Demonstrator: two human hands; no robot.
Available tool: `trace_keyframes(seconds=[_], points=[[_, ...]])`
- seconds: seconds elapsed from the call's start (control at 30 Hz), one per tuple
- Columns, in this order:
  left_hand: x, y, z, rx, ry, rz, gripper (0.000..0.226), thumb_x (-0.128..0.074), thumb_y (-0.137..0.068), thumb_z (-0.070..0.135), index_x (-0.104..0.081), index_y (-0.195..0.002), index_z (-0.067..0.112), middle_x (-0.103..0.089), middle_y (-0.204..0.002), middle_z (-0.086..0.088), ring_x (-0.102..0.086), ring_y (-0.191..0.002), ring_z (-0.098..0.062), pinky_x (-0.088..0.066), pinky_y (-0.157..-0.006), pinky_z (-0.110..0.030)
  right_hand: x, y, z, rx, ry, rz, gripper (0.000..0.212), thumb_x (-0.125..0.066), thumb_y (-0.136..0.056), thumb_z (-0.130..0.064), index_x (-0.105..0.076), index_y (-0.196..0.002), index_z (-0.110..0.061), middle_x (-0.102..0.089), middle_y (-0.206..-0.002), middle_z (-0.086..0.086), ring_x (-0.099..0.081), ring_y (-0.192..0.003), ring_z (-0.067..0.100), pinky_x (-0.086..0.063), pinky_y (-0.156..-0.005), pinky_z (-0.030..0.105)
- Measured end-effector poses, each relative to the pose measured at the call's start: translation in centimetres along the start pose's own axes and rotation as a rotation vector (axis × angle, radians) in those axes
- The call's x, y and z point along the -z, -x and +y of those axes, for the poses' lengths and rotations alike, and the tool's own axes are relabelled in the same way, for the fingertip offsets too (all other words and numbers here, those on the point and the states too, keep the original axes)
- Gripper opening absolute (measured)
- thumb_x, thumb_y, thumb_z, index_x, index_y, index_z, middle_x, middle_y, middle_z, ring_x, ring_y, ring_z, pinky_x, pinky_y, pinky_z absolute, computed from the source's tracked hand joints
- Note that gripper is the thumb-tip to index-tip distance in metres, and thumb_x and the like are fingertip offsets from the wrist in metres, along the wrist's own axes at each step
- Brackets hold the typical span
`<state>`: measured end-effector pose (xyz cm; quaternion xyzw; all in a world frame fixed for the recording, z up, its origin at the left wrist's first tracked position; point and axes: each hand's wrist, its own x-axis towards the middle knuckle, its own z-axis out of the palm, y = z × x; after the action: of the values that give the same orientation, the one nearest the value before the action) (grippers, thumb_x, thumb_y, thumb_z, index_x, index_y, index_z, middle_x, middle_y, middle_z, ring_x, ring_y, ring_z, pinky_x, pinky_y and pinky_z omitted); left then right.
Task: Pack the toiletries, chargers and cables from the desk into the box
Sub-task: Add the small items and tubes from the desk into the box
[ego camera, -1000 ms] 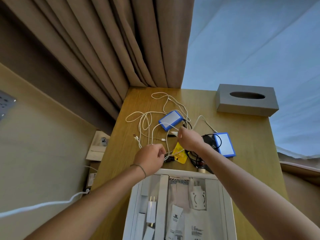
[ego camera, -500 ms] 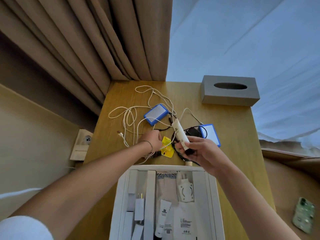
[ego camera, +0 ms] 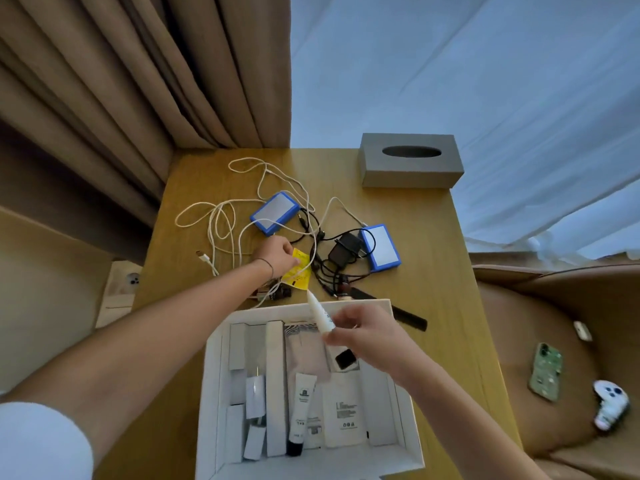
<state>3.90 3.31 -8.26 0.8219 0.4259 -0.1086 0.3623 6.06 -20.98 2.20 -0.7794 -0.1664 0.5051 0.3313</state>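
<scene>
My right hand (ego camera: pixel 367 336) holds a small white tube (ego camera: pixel 320 311) over the far edge of the white box (ego camera: pixel 405 410), tip pointing away from me. The box holds a black-capped white tube (ego camera: pixel 303 407), a white sachet (ego camera: pixel 344 415) and white charger parts in its left compartments. My left hand (ego camera: pixel 277 254) rests on the desk, fingers closed on a yellow sachet (ego camera: pixel 298 273) among the tangled white cables (ego camera: pixel 221 230). Two blue-edged power banks (ego camera: pixel 275 213) (ego camera: pixel 381 247), a black charger (ego camera: pixel 341 252) and black cables (ego camera: pixel 332 275) lie beyond the box.
A grey tissue box (ego camera: pixel 410 164) stands at the desk's far right. A black comb (ego camera: pixel 410 318) lies by the box's far right corner. On the brown seat to the right lie a green phone (ego camera: pixel 545 370) and a white game controller (ego camera: pixel 611 407). Curtains hang behind the desk.
My right hand lifted the small white tube out of the cable pile and carried it back toward me, over the box. My left hand stayed among the cables at the yellow sachet.
</scene>
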Motion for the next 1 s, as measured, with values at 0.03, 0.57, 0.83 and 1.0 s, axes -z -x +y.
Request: trace_keyframes(seconds=[0.03, 0.57, 0.83, 1.0], points=[[0.3, 0.3, 0.0, -0.009, 0.036, 0.017, 0.023, -0.077, -0.084, 0.017, -0.057, -0.074, 0.018, -0.062, -0.085, -0.005, -0.056, -0.079, -0.02, -0.043, -0.068, -0.029, -0.3, 0.3, 0.6, 0.01, 0.037, 0.006, 0.014, -0.078, -0.077, -0.022, -0.075, -0.091, -0.02, -0.073, -0.087, 0.004, -0.065, -0.06, 0.001, -0.051, -0.053, 0.017], [6.6, 14.0, 2.1, -0.3, 0.477, 0.223, 0.027, -0.066, -0.086, -0.003, -0.069, -0.106, 0.014, -0.073, -0.095, -0.015, -0.071, -0.09, -0.032, -0.061, -0.076, -0.043, -7.0, 1.7, 8.5, -0.171, 0.08, -0.062, 0.009, -0.074, -0.089, -0.019, -0.068, -0.092, -0.025, -0.076, -0.091, -0.002, -0.075, -0.079, 0.011, -0.063, -0.066, 0.027], [4.2, 19.1, -2.3, -0.354, 0.327, 0.079, 0.021, -0.073, -0.082, 0.004, -0.07, -0.097, 0.02, -0.076, -0.083, -0.005, -0.072, -0.077, -0.026, -0.06, -0.072, -0.046, -8.7, 0.2, 9.3, -0.103, 0.368, 0.1, 0.017, -0.083, -0.081, -0.027, -0.069, -0.086, -0.02, -0.073, -0.079, -0.002, -0.071, -0.07, 0.011, -0.061, -0.062, 0.03], [2.0, 19.3, -4.4, -0.283, 0.201, 0.025, 0.021, -0.075, -0.078, 0.009, -0.065, -0.087, 0.026, -0.074, -0.077, 0.001, -0.071, -0.07, -0.017, -0.06, -0.067, -0.039, -9.3, 0.0, 9.3, -0.075, 0.602, 0.157, 0.036, -0.077, -0.083, -0.045, -0.059, -0.061, -0.023, -0.06, -0.061, -0.006, -0.058, -0.06, 0.01, -0.041, -0.05, 0.027]])
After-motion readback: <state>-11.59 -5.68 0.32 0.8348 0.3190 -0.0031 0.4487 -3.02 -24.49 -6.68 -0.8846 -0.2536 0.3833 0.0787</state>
